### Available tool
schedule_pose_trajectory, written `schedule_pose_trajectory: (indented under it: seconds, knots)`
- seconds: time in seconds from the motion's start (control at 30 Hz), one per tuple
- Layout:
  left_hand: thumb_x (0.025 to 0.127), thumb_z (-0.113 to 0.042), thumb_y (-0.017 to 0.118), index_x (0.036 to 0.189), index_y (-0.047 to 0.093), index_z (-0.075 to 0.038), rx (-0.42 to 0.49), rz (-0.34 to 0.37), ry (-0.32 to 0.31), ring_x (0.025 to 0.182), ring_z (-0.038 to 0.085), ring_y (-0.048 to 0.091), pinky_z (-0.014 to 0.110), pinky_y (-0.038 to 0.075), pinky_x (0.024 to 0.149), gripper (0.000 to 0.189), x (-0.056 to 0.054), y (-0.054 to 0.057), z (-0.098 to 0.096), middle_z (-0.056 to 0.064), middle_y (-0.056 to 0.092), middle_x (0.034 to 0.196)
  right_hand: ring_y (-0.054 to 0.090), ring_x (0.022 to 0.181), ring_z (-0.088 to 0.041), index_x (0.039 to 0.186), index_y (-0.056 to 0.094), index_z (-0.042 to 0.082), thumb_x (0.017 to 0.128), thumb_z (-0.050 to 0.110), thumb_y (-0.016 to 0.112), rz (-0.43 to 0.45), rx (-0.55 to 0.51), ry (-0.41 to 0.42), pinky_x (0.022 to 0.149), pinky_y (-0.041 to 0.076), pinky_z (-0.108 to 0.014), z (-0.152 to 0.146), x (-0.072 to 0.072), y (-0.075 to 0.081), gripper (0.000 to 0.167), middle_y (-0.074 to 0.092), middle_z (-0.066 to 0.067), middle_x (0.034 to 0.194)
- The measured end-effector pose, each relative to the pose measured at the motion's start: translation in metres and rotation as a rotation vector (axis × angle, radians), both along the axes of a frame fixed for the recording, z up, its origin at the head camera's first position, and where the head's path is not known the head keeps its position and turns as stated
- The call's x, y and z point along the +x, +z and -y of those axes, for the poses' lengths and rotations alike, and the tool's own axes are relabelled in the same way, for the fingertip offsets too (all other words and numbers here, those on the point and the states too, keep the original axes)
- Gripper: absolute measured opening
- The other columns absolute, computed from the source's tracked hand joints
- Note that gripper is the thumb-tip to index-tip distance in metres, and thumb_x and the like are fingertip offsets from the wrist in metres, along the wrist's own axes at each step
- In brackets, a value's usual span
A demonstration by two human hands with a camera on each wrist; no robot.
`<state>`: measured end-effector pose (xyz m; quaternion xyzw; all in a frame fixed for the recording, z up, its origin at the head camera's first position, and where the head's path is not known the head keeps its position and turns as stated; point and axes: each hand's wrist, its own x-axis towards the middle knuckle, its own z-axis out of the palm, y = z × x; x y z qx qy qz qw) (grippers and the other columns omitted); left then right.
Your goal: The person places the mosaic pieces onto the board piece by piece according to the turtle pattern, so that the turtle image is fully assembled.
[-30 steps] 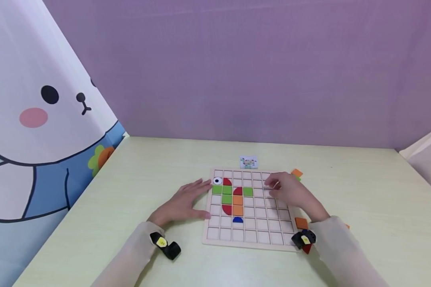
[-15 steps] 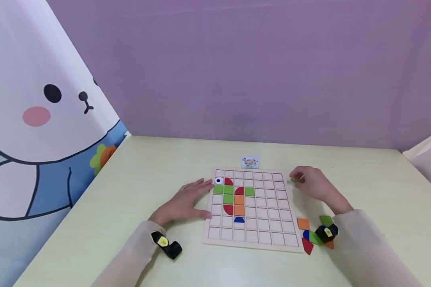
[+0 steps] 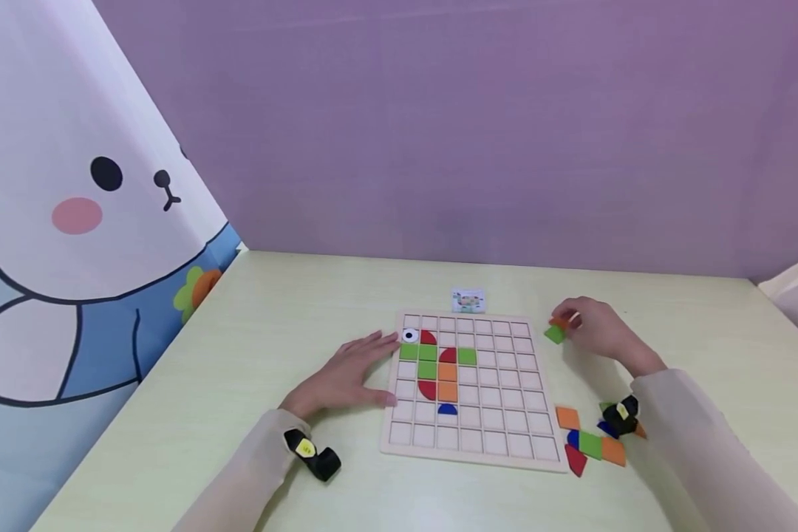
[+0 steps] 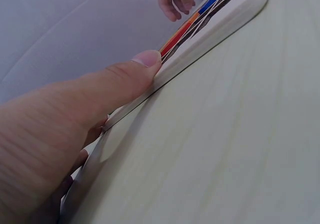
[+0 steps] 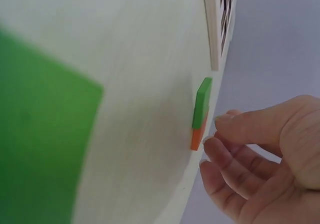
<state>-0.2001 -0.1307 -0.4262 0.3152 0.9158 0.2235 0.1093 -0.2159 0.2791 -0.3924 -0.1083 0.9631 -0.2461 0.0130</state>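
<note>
My left hand (image 3: 346, 373) lies at the left edge of the wooden grid board (image 3: 505, 469), fingers spread; in the left wrist view its thumb (image 4: 135, 67) touches the rim. Beyond the board's upper right corner is my right hand (image 3: 598, 326), fingers loosely bent by an orange tile (image 3: 559, 323) and a green tile (image 3: 555, 335). In the right wrist view the green tile (image 5: 202, 104) and orange tile (image 5: 196, 138) lie on the table, with the thumb and fingertips close by and nothing visibly pinched. Green, orange, red and blue pieces and an eye tile (image 3: 409, 335) sit in the grid.
A small picture card (image 3: 468, 301) lies behind the board. Right of its lower corner are loose pieces, among them an orange square (image 3: 567, 417), a green square (image 3: 590, 445) and a red piece (image 3: 575, 460). A purple backdrop (image 3: 479, 133) stands behind the table.
My right hand has moved from over the board's upper right to the loose tiles beyond that edge. The left hand stays at the rim. The head view has shifted slightly.
</note>
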Motion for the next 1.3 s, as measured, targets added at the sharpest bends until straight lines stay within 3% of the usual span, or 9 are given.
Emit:
schedule_pose_trajectory:
  seconds: [0.17,0.43,0.73,1.0,1.3]
  knots:
    - [0.079,-0.057,0.068,0.151,0.028,-0.022,-0.001,-0.008,-0.006,0.149,0.023,0.01,0.051,0.013,0.119,0.09,0.001,0.001,-0.001,-0.003,0.022,0.159,0.058,0.096,-0.04,0.115,0.06,-0.007,0.078,-0.011,0.056,0.022,0.002,0.007,0.075,0.054,-0.044,-0.005,-0.003,0.001,0.037,0.057,-0.03,0.117]
    - [0.079,-0.056,0.068,0.151,0.029,-0.022,0.008,-0.003,-0.004,0.149,0.023,0.01,0.05,0.012,0.119,0.089,0.002,0.003,-0.002,-0.003,0.021,0.159,0.056,0.101,-0.043,0.118,0.059,-0.006,0.078,-0.014,0.049,0.048,0.018,0.031,0.083,0.051,-0.053,-0.005,-0.002,0.003,0.042,0.055,-0.03,0.122]
    - [0.079,-0.056,0.068,0.151,0.028,-0.022,0.006,0.003,-0.004,0.149,0.022,0.009,0.05,0.011,0.119,0.089,0.002,0.003,-0.002,-0.004,0.02,0.159,0.057,0.089,-0.033,0.106,0.065,-0.004,0.077,-0.013,0.054,0.037,0.044,0.047,0.081,0.051,-0.05,-0.008,-0.004,-0.003,0.032,0.063,-0.022,0.103]
    - [0.079,-0.055,0.068,0.151,0.029,-0.023,0.001,0.011,0.004,0.149,0.022,0.009,0.05,0.011,0.119,0.088,0.002,0.002,-0.001,-0.004,0.021,0.159,0.052,0.082,-0.026,0.098,0.063,-0.003,0.076,-0.007,0.064,0.109,0.034,0.078,0.074,0.049,-0.039,-0.008,0.002,-0.003,0.022,0.062,-0.014,0.092]
    - [0.079,-0.055,0.069,0.151,0.028,-0.024,-0.004,0.018,0.017,0.149,0.022,0.009,0.05,0.011,0.119,0.088,0.002,0.001,0.0,-0.005,0.021,0.159,0.048,0.079,-0.021,0.093,0.059,0.001,0.076,-0.006,0.064,0.14,0.01,0.119,0.069,0.045,-0.031,-0.007,0.01,-0.006,0.019,0.058,-0.007,0.086]
